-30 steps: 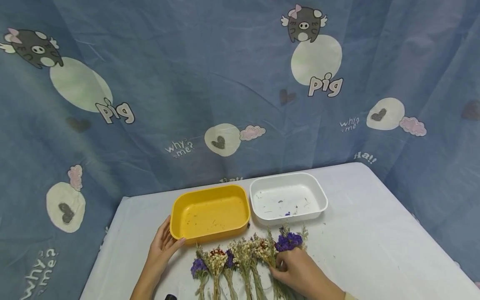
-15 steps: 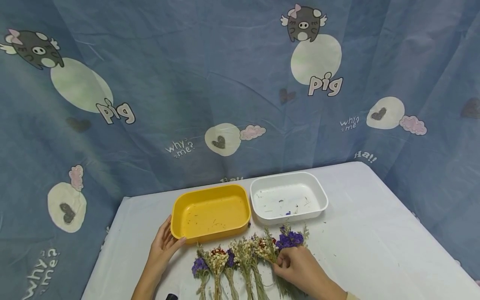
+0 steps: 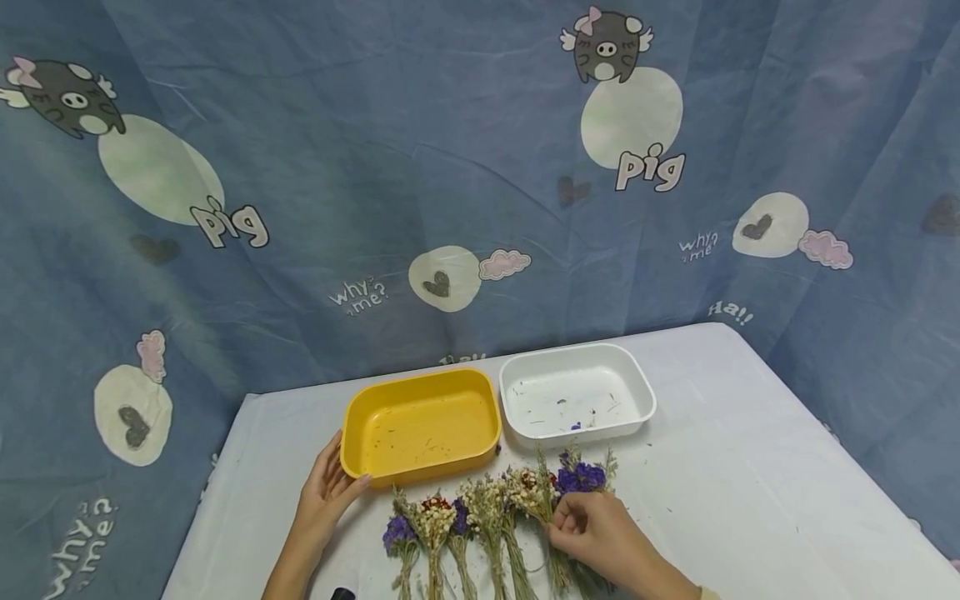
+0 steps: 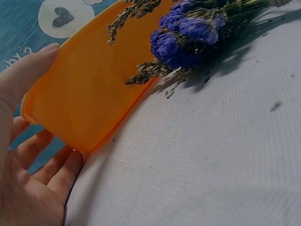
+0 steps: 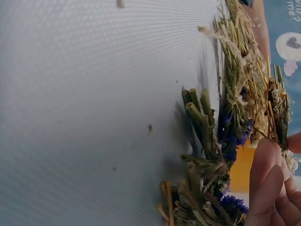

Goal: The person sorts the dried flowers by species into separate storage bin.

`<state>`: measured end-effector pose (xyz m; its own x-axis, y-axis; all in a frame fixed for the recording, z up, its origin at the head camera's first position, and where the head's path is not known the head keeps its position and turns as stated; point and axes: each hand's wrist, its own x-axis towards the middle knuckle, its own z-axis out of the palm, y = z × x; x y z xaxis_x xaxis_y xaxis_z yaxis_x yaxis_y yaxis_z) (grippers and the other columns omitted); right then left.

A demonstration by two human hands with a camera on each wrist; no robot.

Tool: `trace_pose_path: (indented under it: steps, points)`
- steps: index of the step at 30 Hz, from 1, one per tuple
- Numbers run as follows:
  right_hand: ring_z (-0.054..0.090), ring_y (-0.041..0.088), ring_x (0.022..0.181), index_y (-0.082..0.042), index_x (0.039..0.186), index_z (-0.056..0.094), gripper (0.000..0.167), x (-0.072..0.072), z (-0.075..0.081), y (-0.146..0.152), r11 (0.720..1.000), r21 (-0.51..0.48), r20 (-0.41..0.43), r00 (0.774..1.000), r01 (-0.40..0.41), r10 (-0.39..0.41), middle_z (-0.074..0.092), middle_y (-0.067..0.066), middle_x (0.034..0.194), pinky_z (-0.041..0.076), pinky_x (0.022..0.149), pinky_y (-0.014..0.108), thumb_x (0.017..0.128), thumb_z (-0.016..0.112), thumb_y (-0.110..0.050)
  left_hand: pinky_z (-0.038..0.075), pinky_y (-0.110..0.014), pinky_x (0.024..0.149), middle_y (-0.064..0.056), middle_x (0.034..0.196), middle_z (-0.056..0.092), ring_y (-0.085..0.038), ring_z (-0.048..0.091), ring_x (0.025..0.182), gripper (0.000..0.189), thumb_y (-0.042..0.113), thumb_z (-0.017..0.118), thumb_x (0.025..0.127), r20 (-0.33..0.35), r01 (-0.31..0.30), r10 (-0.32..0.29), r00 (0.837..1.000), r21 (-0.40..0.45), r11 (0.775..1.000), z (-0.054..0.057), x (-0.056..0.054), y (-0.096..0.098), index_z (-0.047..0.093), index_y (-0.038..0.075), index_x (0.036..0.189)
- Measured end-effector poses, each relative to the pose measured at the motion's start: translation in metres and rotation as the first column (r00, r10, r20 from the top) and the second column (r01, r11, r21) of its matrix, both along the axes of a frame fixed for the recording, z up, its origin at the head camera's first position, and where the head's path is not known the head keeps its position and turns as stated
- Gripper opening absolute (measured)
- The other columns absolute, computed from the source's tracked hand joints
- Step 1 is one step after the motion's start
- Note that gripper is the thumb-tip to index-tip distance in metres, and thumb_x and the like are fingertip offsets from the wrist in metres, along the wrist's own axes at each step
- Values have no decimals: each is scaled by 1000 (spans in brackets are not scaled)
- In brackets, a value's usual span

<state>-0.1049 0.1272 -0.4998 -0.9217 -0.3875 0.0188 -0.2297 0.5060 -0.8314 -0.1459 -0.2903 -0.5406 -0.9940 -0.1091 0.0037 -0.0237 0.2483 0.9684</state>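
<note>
My left hand (image 3: 321, 508) holds the near left corner of a yellow tray (image 3: 420, 475), thumb at the rim and fingers against the outer side. In front of it lies a row of tied dried-flower bunches; a purple one (image 4: 183, 37) shows beside the tray in the left wrist view. At the row's right end my right hand (image 3: 603, 537) pinches the stems of a dried-flower bunch (image 5: 280, 106) between thumb and fingers. The fingers partly cover that bunch. Just beyond the hand sits a larger purple bunch (image 3: 581, 477), its stems partly hidden beneath it.
A white tray (image 3: 645, 404) with small plant scraps stands right of the yellow one. A dark rounded object (image 3: 342, 594) shows at the bottom edge near my left forearm. A blue printed curtain (image 3: 480, 167) hangs behind the white-covered table (image 3: 750, 467).
My right hand has shifted slightly to the right at the bunch's stems, and the green sprig near it sways a little. My left hand stays on the yellow tray.
</note>
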Motion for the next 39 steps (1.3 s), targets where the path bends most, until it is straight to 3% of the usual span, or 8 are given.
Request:
trace_pose_path:
  steps: [8,14,19,25,31,39]
  points:
    - [60,-3,60,-14,78,70,13,0,5,1,997,-71,8,1000,-27,28,68,-9,70,57,58,20,89,77,-17,40,-1,102,-6,171,24,7,36,141,91,20,75,97,11,-7,7,1000,12,1000,1,0,1,18,21,167]
    - [61,-1,61,-13,79,71,11,0,12,2,994,-103,19,999,-27,29,69,-7,72,58,59,21,88,78,-15,41,-1,101,-8,170,25,17,36,132,89,18,74,97,-4,-3,3,1000,19,1000,0,1,2,18,20,167]
    - [61,-1,63,-13,81,72,10,-1,19,3,991,-132,1,1000,-30,30,70,-6,74,59,61,21,88,78,-15,41,-2,102,-7,171,24,14,36,136,89,21,74,97,1,-1,1,1000,11,1000,1,1,2,18,22,167]
    - [62,-1,65,-15,82,73,9,-4,24,2,992,-124,-19,999,-35,33,69,-7,74,59,62,22,89,78,-17,41,-2,102,-9,170,27,19,39,131,90,20,75,96,-20,-5,5,1000,-3,1000,1,1,1,19,19,166]
    - [60,-2,64,-16,80,73,12,-12,28,-1,993,-101,-56,997,-55,49,68,-8,73,57,60,21,90,78,-18,41,-2,101,-8,170,26,12,38,137,89,21,74,97,-1,-2,2,1000,4,1000,1,1,1,19,21,167]
    - [61,-1,62,-19,79,74,14,-31,41,-8,995,-39,-91,992,-93,89,70,-10,71,56,61,21,92,78,-25,42,-2,100,-9,170,28,24,39,125,89,21,75,96,-13,-3,3,1000,10,1000,0,1,1,20,19,166]
